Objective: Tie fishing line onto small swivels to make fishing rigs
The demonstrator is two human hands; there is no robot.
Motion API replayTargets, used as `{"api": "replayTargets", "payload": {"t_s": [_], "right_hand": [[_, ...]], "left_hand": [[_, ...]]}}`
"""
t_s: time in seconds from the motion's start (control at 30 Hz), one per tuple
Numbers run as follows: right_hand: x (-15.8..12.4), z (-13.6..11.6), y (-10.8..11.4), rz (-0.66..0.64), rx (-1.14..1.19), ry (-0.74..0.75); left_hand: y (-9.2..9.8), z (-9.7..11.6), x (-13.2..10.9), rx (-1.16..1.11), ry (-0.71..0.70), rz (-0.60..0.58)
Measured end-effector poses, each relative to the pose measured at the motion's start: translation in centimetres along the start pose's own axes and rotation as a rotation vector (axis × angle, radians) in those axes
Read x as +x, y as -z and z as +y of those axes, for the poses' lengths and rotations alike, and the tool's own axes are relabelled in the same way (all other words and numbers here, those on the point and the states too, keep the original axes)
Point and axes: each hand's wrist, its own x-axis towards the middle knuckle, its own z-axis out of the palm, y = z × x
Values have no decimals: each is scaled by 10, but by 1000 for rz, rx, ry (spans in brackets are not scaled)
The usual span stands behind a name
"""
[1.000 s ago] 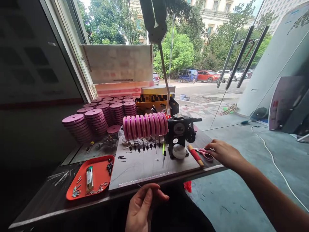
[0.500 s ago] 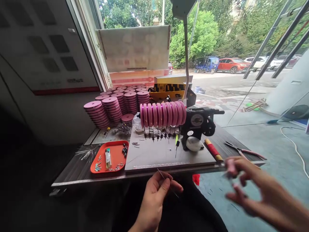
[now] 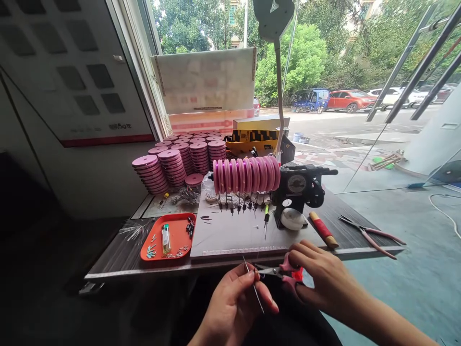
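Observation:
Pinched between the thumb and fingers of my left hand (image 3: 234,298) is a thin metal rod (image 3: 258,299), slanting down to the right, below the table's front edge. My right hand (image 3: 322,269) has its fingers in the loops of pink-handled scissors (image 3: 287,264). The scissor blades point left and reach my left fingertips, slightly apart. A small dark bit shows at those fingertips, too small to name. Above my hands, a row of pink spools (image 3: 247,175) sits on a black winding device (image 3: 296,185), with several small dark weights hanging below it.
An orange tray (image 3: 147,253) with small parts and a clear tube stands left of the pale board (image 3: 230,240). Long-nosed pliers (image 3: 370,234) and a red-wrapped stick (image 3: 321,228) lie at the right. Stacked pink spools (image 3: 149,175) fill the back left. A lamp arm (image 3: 279,91) rises behind.
My right hand has come in from the right with the scissors, bringing the blades to my left fingertips. My left hand still pinches the rod. The view has shifted slightly.

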Motion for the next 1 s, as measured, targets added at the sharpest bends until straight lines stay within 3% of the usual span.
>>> {"api": "replayTargets", "payload": {"t_s": [0.47,0.73,1.0], "right_hand": [[9,-5,4,-280,97,-103],[7,-3,5,-305,139,-105],[11,-6,1,-240,113,-51]], "left_hand": [[4,-1,1,10,-1,-2],[3,-1,0,2,-4,-24],[4,-1,2,32,-10,-18]]}}
